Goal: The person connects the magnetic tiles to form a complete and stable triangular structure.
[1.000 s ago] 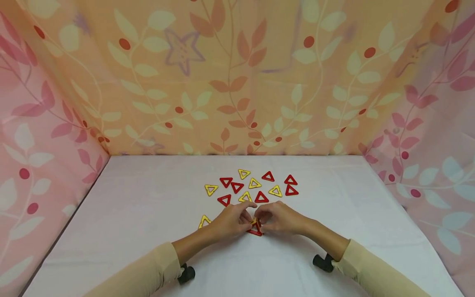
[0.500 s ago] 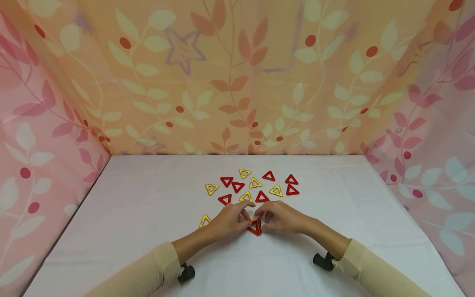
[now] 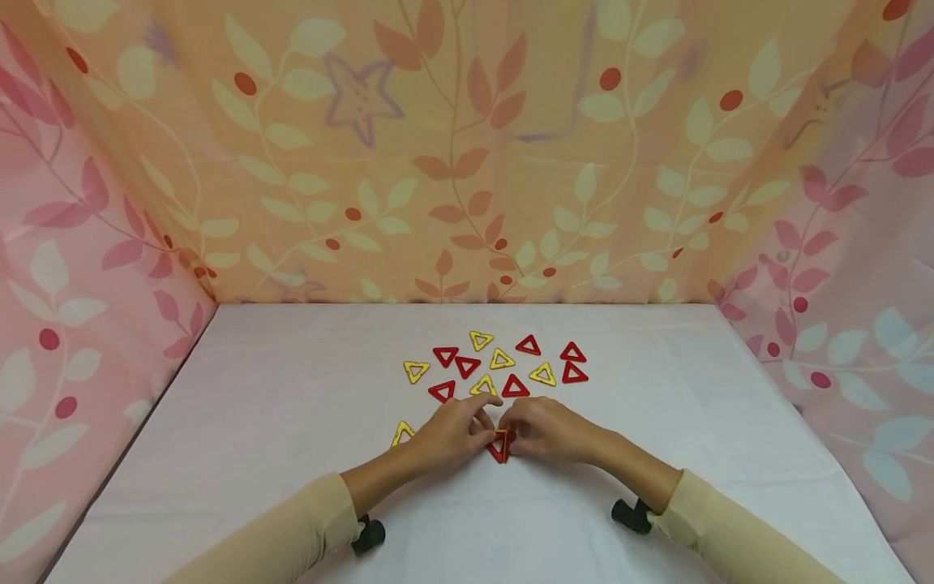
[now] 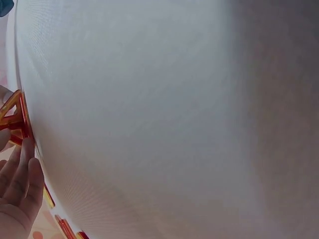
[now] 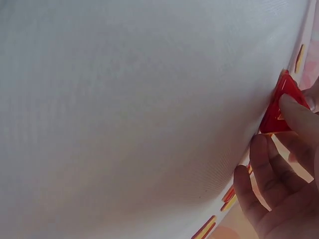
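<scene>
Between both hands, on the white table, stands a small construction of joined triangular tiles, red with some yellow. My left hand pinches its left side with thumb and fingertips. From the other side my right hand grips it; in the right wrist view the thumb presses on the face of a red triangular tile. Tilted tile frames meet in the left wrist view. Fingers cover much of the construction, so how its edges join is partly hidden.
Beyond the hands several loose red triangles and yellow triangles lie flat. One yellow triangle lies beside the left wrist, partly covered. A patterned cloth hangs behind the table.
The red tiles between the hands have turned and now stand closer together, with a narrower face toward me. My right fingers have moved slightly in against them. The loose triangles stay put.
</scene>
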`<act>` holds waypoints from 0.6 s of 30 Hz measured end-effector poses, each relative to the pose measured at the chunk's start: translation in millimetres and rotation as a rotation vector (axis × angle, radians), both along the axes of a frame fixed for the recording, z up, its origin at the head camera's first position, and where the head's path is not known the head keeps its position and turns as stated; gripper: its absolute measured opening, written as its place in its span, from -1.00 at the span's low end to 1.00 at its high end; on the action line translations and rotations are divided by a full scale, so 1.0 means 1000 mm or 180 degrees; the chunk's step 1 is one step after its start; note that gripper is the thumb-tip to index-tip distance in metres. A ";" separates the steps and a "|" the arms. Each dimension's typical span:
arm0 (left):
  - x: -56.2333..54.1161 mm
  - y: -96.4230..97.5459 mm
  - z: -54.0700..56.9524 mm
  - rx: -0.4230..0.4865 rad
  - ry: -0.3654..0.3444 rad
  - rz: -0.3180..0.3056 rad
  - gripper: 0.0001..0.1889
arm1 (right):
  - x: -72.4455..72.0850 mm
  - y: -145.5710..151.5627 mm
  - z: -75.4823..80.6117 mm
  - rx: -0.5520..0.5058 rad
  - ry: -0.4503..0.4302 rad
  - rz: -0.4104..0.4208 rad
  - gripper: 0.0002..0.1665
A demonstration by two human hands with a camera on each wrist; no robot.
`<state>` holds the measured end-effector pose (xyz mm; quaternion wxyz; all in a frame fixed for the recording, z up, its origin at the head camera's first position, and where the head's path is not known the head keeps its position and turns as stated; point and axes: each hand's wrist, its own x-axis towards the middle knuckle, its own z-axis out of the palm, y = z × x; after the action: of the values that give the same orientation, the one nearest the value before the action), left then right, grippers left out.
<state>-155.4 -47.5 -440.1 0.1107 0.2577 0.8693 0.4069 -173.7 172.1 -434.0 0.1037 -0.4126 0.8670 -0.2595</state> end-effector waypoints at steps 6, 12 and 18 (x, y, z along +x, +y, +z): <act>0.000 0.001 0.000 -0.0011 0.0035 0.0063 -0.56 | 0.001 -0.003 0.000 0.0123 0.0018 -0.0087 -0.78; -0.001 0.002 0.001 0.0023 0.0071 0.0085 -0.57 | 0.002 -0.004 0.001 0.0165 0.0067 -0.0129 -0.80; -0.001 0.005 0.000 0.0021 0.0122 0.0118 -0.56 | 0.004 -0.004 0.001 0.0223 0.0107 -0.0209 -0.72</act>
<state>-156.3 -42.3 -439.6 0.0856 0.2497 0.8746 0.4068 -169.3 167.8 -432.8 0.0949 -0.3844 0.8902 -0.2253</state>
